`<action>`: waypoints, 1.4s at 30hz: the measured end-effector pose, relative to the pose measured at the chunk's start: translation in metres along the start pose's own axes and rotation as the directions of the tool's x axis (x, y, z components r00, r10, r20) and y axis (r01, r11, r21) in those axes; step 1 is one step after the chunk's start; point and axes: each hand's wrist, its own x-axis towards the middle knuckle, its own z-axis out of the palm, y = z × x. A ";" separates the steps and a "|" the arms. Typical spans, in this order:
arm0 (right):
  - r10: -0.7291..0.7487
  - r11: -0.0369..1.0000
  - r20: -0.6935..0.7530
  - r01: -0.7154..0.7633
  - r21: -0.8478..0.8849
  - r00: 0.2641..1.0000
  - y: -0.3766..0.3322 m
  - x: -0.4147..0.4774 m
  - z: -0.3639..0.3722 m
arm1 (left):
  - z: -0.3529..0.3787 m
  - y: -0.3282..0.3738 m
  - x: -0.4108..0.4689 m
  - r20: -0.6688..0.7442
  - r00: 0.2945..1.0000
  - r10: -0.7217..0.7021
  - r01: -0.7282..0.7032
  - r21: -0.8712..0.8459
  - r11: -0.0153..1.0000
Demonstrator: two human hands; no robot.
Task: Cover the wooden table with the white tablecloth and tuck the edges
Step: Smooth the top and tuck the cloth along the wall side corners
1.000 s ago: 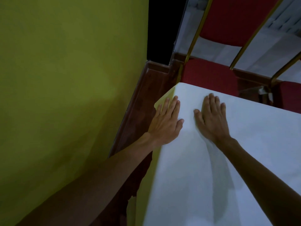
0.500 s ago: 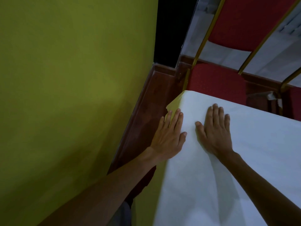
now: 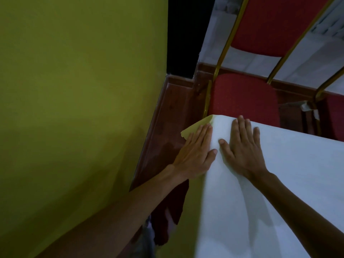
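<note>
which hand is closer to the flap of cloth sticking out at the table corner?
Left. The left hand lies along the table's side edge, its fingers touching the flap. The right hand is flat on top, further in.

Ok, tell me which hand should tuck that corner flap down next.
Left, probably. The left hand already lies along the table's side edge with its fingers on the corner flap, while the right hand lies flat on the white tablecloth, pinning it.

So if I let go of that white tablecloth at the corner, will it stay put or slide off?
The white tablecloth looks thin and floppy: it drapes over the edge and ripples below the right hand. It probably shifts easily, since both flat hands press it down. The corner flap under the left hand sticks out, so it may spring back.
</note>
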 end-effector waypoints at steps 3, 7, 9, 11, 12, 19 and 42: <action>0.001 1.000 -0.021 -0.001 -0.019 1.000 -0.011 0.017 0.002 | 0.001 -0.003 0.008 0.020 1.000 0.009 -0.007 -0.104 0.995; 0.004 0.999 -0.026 -0.005 -0.038 1.000 -0.016 0.014 0.005 | 0.005 -0.005 -0.001 0.013 1.000 0.015 -0.013 -0.163 0.986; 0.005 0.999 -0.019 -0.005 -0.040 1.000 -0.017 0.012 0.005 | 0.007 -0.005 -0.005 0.001 1.000 0.026 -0.026 -0.172 0.985; 0.004 0.999 -0.015 -0.005 -0.048 1.000 -0.019 0.010 0.004 | 0.006 -0.004 -0.008 0.003 0.999 0.032 -0.031 -0.183 0.983; 0.004 0.999 -0.013 -0.005 -0.051 1.000 -0.020 0.009 0.004 | 0.006 -0.004 -0.010 0.009 0.999 0.031 -0.029 -0.191 0.981; -0.006 0.999 0.002 0.006 -0.047 1.000 -0.029 0.001 0.004 | 0.012 -0.013 -0.018 0.005 0.998 0.061 -0.058 -0.236 0.970; 0.017 0.999 -0.044 -0.019 -0.046 0.999 -0.023 0.031 0.004 | -0.026 -0.087 0.086 -0.010 0.996 0.087 -0.088 -0.041 0.995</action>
